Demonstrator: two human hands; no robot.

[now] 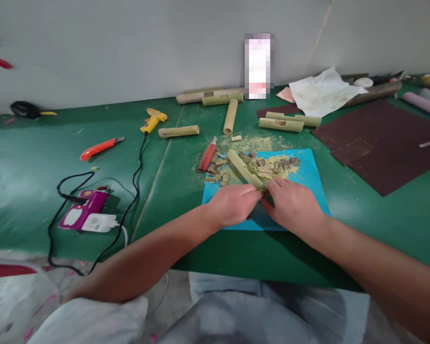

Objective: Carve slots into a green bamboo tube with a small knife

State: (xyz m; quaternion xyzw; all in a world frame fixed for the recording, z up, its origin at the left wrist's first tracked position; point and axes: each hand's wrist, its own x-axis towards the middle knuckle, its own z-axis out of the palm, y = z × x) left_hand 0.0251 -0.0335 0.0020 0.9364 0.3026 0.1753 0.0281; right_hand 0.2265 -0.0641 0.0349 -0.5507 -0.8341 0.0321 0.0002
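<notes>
A pale green bamboo tube slants over the blue sheet, its near end between my hands. My left hand is closed round that near end from the left. From the right, my right hand closes on the same end, its fingers touching or nearly touching the left ones. The fingertips partly hide the tube's end, and whether a small piece is pinched there cannot be made out. Brown and green chips and yellowish dust lie behind the tube. A red-handled knife rests at the sheet's left edge.
More bamboo tubes lie farther back, near a propped phone. At left are a yellow glue gun, an orange cutter and a purple power strip with black cable. Dark brown sheets lie right, beside white paper.
</notes>
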